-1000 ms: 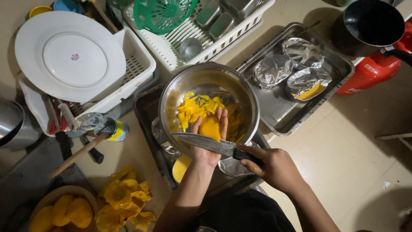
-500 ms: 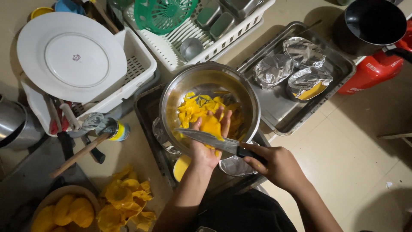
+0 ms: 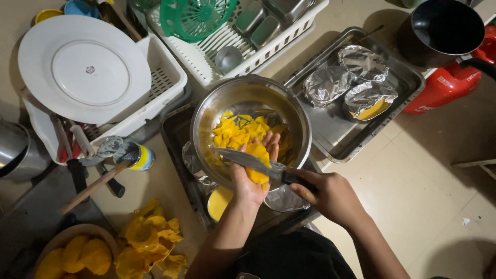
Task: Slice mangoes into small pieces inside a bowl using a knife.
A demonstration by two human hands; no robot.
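Fingers: left hand (image 3: 251,178) half open, cupping one peeled mango (image 3: 257,161) over the steel bowl (image 3: 289,108); right hand (image 3: 330,196) wrapped tight on one knife (image 3: 248,160).
Foil parcels: three, tray (image 3: 398,77) far right.
Plates: one, white (image 3: 85,67), far left.
Peeled fruit: near left, heaped.

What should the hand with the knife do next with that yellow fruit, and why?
Probably draw the steel kitchen knife on through the yellow fruit piece. The left hand cups it over the round steel bowl, the right hand holds the blade across it, and cut yellow slices already lie below, so new pieces would likely drop in.
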